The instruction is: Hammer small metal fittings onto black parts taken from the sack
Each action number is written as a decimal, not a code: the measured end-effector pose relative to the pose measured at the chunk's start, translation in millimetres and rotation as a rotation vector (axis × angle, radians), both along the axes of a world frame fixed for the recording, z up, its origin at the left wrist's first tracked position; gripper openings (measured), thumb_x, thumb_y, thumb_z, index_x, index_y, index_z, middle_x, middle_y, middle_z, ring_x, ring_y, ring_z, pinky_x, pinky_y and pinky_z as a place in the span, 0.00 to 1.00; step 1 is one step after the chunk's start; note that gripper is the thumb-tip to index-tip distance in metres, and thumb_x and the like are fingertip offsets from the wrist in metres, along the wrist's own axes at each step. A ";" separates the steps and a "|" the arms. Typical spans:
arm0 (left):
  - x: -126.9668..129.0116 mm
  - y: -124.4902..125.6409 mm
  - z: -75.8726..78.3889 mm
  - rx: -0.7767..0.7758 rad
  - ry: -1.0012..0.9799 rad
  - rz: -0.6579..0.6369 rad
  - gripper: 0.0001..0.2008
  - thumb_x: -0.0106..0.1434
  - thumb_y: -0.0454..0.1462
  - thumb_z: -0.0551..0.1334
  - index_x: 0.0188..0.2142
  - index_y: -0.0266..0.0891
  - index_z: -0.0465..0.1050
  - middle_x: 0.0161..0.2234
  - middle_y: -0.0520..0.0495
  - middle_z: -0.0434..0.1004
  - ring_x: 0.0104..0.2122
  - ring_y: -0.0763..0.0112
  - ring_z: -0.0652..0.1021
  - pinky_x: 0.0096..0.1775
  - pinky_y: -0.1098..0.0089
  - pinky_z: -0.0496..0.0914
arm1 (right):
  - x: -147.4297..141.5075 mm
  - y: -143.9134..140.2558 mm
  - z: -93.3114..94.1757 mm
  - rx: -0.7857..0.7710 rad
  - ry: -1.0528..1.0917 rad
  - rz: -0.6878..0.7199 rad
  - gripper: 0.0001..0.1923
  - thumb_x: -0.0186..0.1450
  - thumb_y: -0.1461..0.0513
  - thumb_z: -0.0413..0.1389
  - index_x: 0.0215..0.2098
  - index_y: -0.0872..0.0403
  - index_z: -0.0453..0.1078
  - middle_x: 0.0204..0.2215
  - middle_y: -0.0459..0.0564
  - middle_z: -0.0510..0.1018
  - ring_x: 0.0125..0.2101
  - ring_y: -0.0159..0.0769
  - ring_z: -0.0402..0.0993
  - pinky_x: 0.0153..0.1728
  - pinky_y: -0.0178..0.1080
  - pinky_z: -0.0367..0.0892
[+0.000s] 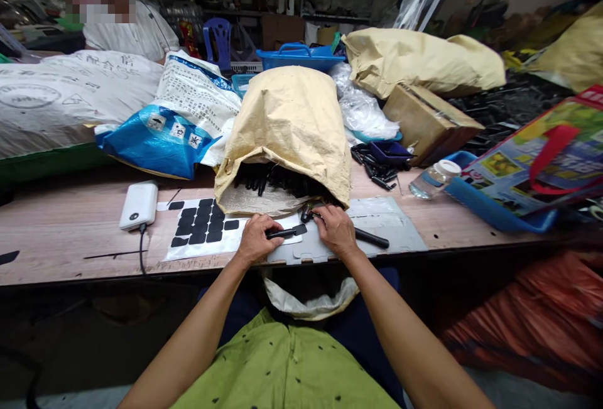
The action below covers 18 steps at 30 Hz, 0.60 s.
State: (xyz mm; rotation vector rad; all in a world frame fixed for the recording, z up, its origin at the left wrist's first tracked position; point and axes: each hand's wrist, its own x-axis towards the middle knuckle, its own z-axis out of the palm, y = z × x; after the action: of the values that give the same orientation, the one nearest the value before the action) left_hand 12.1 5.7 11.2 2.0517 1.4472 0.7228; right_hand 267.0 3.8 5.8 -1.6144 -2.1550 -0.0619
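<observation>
Cluttered workshop, long wooden bench across mid frame, shelves and sacks behind. Far upper left: another person in white shirt, seated behind white sack. Blue-and-white bag just right of that. On bench left of centre: white power bank with cable, then white sheet of black pads, many squares present, a few gaps along its edges. Centre frame: tan paper sack lying open toward camera, black rods showing in its mouth. Below it, left hand fingers curled tight round black rod, one pad at rod tip. Right hand just beside, fingers bent together, pressing down at rod end; whether pinching anything cannot tell. Second black stick lying on grey sheet right of hands. Further right: loose black pieces, clear bottle, blue tray under colourful bag. Progress, as judged: early to middle, sack well stocked, most pads unused, one rod in hand.
</observation>
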 end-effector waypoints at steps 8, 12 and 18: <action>14.0 -42.8 31.7 -0.109 -0.134 -0.337 0.11 0.66 0.42 0.62 0.44 0.42 0.78 0.40 0.46 0.79 0.41 0.63 0.76 0.46 0.65 0.68 | -1.4 -0.6 2.7 -0.021 -0.009 -0.021 0.11 0.71 0.60 0.54 0.49 0.50 0.74 0.41 0.52 0.76 0.41 0.43 0.65 0.44 0.41 0.59; 41.1 -83.2 25.9 -0.334 0.044 -0.491 0.13 0.70 0.45 0.57 0.49 0.45 0.74 0.39 0.48 0.81 0.39 0.64 0.79 0.41 0.67 0.70 | -1.5 -0.5 3.2 -0.030 -0.015 -0.026 0.11 0.70 0.61 0.54 0.49 0.50 0.74 0.40 0.52 0.76 0.41 0.43 0.65 0.44 0.41 0.58; 75.9 -90.9 -22.3 -0.491 0.552 -0.286 0.16 0.67 0.37 0.54 0.51 0.38 0.74 0.48 0.33 0.81 0.50 0.48 0.80 0.50 0.54 0.71 | -0.5 -0.3 3.1 -0.043 -0.037 -0.027 0.12 0.70 0.60 0.54 0.50 0.49 0.74 0.40 0.52 0.75 0.41 0.43 0.65 0.43 0.40 0.58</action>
State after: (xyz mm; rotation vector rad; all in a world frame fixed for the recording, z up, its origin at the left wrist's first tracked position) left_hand 88.1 -85.2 -11.1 2.0626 1.3747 -0.3199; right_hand 266.5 3.4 8.9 -1.6787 -2.1761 -0.0548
